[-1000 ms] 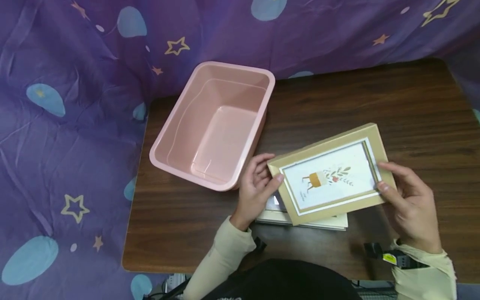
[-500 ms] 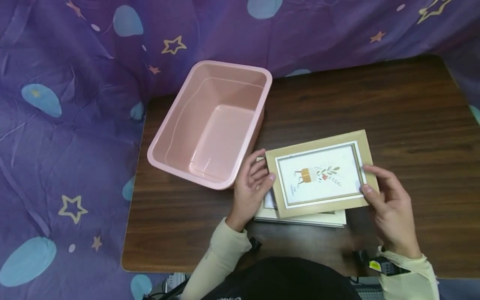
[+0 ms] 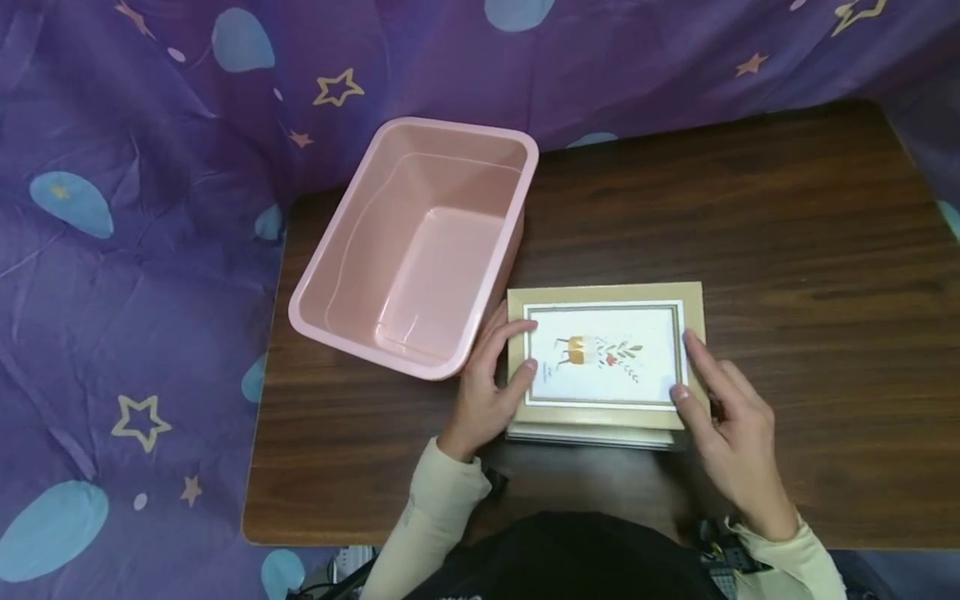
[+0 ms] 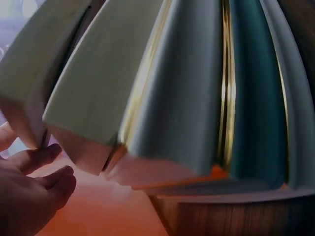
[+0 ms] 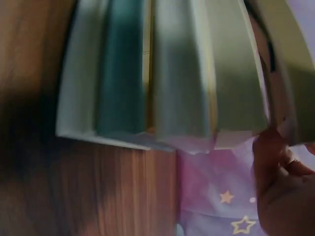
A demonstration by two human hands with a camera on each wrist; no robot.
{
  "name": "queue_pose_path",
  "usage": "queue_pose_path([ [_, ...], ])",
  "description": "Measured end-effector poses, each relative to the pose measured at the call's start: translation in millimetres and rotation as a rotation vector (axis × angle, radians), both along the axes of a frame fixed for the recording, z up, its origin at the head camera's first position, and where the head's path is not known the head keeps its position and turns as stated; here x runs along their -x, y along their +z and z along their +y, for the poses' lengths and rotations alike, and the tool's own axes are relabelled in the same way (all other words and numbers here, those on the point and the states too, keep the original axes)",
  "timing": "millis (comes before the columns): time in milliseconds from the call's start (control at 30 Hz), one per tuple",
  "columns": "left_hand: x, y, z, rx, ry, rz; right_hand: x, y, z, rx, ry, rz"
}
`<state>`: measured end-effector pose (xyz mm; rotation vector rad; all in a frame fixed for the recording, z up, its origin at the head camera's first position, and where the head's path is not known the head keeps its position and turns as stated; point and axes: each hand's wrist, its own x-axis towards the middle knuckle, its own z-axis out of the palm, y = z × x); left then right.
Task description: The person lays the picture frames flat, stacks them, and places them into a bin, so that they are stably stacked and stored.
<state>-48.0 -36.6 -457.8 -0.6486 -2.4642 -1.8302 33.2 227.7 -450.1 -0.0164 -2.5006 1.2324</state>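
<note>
A gold-edged picture frame [image 3: 603,408] with a deer-and-flowers print lies level over a stack of picture frames [image 3: 592,435] in the head view. My left hand [image 3: 487,392] holds its left end, with thumb and index finger at the border. My right hand [image 3: 735,425] grips the opposite end, thumb and index finger on its face. In the left wrist view, the fingers [image 4: 61,184] are beside the top frame's edge. The right wrist view shows a narrow gap between the top frame [image 5: 288,64] and the beige frame [image 5: 236,73] under it. Teal and grey frames sit lower.
A pink plastic bin [image 3: 408,358] stands just left of the frames, close to my left hand, with nothing seen inside. Everything rests on a dark wooden table [image 3: 810,250]. A purple star-patterned cloth [image 3: 187,333] hangs behind and to the left.
The deer-print frame has come down and left, turning from tilted to square over the stack. Both hands moved with it, and the left index finger now lies over its border.
</note>
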Motion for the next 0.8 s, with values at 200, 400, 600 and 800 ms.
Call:
queue_pose_path([
  [200,-2.8,-1.9,-6.0,0.010,-0.026,-0.053,-0.3,-4.6,-0.7,-0.185,0.030,-0.010],
  [400,-7.3,-3.7,-8.5,0.101,-0.021,-0.056,2.9,-8.9,2.6,-0.257,0.096,0.021],
  [600,-11.1,-5.5,-7.2,0.160,-0.026,-0.014,4.6,-13.4,5.3,-0.308,0.123,0.057],
  [800,-14.9,-5.6,-6.3,0.193,-0.016,0.004,6.0,-14.9,5.5,-0.350,0.128,0.060],
])
